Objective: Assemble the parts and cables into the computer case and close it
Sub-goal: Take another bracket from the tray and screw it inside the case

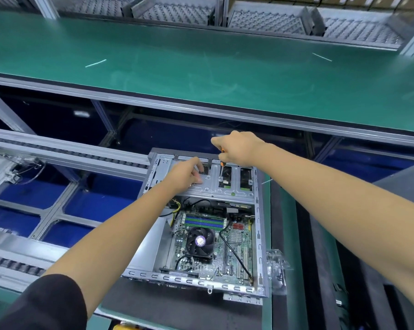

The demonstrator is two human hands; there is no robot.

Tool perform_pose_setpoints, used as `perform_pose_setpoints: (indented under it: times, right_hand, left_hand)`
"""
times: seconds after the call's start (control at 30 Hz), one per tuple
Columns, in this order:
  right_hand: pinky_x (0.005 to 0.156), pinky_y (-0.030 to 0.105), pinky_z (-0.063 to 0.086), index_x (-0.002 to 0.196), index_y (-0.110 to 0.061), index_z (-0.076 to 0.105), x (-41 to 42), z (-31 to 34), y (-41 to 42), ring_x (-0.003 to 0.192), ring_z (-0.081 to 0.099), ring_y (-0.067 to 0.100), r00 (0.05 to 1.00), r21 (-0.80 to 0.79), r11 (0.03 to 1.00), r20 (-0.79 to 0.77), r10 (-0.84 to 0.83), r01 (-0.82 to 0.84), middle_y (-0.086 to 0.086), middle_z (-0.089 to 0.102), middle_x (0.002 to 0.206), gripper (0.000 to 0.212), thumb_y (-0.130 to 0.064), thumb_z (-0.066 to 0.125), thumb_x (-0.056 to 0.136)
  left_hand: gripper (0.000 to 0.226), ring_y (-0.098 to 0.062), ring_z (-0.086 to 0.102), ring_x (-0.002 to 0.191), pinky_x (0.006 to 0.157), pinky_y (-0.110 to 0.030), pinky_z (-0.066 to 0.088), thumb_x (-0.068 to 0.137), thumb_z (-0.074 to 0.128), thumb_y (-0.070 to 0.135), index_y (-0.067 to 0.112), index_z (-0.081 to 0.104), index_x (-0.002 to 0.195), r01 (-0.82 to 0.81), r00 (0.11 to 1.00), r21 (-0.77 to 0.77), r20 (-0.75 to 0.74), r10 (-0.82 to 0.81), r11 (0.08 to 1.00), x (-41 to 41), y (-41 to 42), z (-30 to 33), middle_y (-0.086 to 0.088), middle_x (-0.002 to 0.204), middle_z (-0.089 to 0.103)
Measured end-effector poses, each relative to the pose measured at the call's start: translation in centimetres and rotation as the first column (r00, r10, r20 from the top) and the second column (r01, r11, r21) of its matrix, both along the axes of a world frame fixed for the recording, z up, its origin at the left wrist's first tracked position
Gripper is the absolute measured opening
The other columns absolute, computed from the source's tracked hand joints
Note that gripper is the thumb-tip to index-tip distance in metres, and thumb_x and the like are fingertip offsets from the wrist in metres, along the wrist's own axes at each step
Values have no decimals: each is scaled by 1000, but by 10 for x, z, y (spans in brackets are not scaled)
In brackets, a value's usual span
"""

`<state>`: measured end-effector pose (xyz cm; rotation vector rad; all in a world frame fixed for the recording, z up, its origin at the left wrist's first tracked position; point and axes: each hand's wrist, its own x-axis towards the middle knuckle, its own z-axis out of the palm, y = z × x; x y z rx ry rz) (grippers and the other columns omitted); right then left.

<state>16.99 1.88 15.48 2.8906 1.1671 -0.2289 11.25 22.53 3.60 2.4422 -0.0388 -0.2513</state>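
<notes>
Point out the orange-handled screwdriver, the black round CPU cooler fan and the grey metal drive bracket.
orange-handled screwdriver (221, 168), head view, on its dark shaft below the right hand.
black round CPU cooler fan (200, 241), head view, on its purple centre label.
grey metal drive bracket (212, 186), head view, on its flat plate beside the left hand.

Pretty clearly factory assembly line, electronics kind. Long green conveyor belt (201, 67) running across whole view on aluminium extrusion frame (225, 115). Roller track (70, 152) on left, same profile framing, blue panels (101, 201) underneath. Grey moulded trays (268, 20) racked along far side. Near bench (268, 270) has same green mat with dark strips. Open computer case (210, 225) sits on it, motherboard (215, 244) exposed, screwdriver (221, 167) on drive bracket. Nothing homey, all industrial workstation stuff.
</notes>
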Motion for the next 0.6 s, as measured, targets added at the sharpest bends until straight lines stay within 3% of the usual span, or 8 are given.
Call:
perform_pose_setpoints:
  times: [0.13, 0.2, 0.27, 0.33, 0.4, 0.47, 0.53, 0.6]
  right_hand:
    - [54, 33, 32, 88, -24, 40, -7, 0, 0, 62, 52, 19, 999, -37, 999, 44, -6, 8, -2, 58, 72, 14, -28, 52, 94]
    - [53, 31, 28, 87, -25, 40, -11, 2, -4, 60, 50, 18, 994, -18, 1000, 107, -16, 19, -4, 56, 68, 13, -29, 50, 94]
    - [54, 31, 28, 88, -26, 40, -15, 9, -11, 61, 50, 19, 985, 74, 994, 150, -85, 74, -6, 54, 66, 12, -31, 49, 93]
    - [53, 31, 25, 88, -27, 40, -20, 18, -23, 61, 50, 19, 969, 213, 962, 142, -204, 171, -7, 54, 64, 12, -33, 50, 90]
    - [52, 30, 24, 86, -29, 38, -32, 21, -37, 58, 49, 15, 944, 317, 915, 131, -302, 249, -7, 54, 62, 12, -33, 49, 88]
    - [52, 30, 25, 85, -28, 37, -51, 13, -51, 56, 49, 15, 913, 405, 853, 95, -398, 330, -5, 54, 59, 13, -32, 49, 86]
    - [52, 30, 27, 84, -27, 37, -75, -5, -64, 57, 53, 17, 862, 503, 743, -8, -507, 441, -4, 57, 59, 14, -31, 50, 86]
    - [53, 31, 29, 82, -25, 39, -101, -30, -72, 57, 54, 9, 799, 595, 580, -190, -571, 556, -12, 63, 63, 16, -26, 53, 88]
  left_hand:
    - [23, -17, 65, 70, 65, -34, 52, 94, 71, 12, 20, 56, 109, -57, 998, -69, 29, 60, 996, -7, 5, 5, 2, 83, 70]
    - [21, -9, 62, 59, 53, -26, 50, 94, 69, 6, 18, 58, 107, -95, 994, -151, 45, 103, 984, -9, 5, 8, -5, 82, 69]
    - [18, -4, 61, 54, 47, -18, 45, 94, 67, 1, 14, 60, 104, -127, 988, -273, 49, 146, 954, -12, 3, 10, -13, 82, 69]
    - [15, -7, 68, 66, 58, -16, 49, 95, 66, 1, 13, 64, 102, -154, 985, -365, 23, 174, 918, -17, -1, 8, -13, 86, 70]
    - [13, -8, 69, 71, 61, -13, 49, 96, 65, 3, 16, 66, 98, -160, 985, -393, -7, 170, 906, -23, -5, 3, -10, 87, 71]
    - [14, 0, 66, 63, 51, -10, 44, 98, 63, 5, 19, 66, 98, -180, 982, -398, -26, 185, 900, -27, -7, -2, -9, 86, 71]
    - [17, 3, 64, 59, 46, -14, 39, 99, 59, 5, 21, 66, 102, -193, 981, -400, -51, 189, 896, -27, -7, -4, -15, 87, 70]
    - [24, -4, 67, 66, 53, -24, 41, 100, 54, 4, 22, 68, 107, -182, 983, -396, -76, 166, 900, -27, -7, -5, -21, 90, 71]
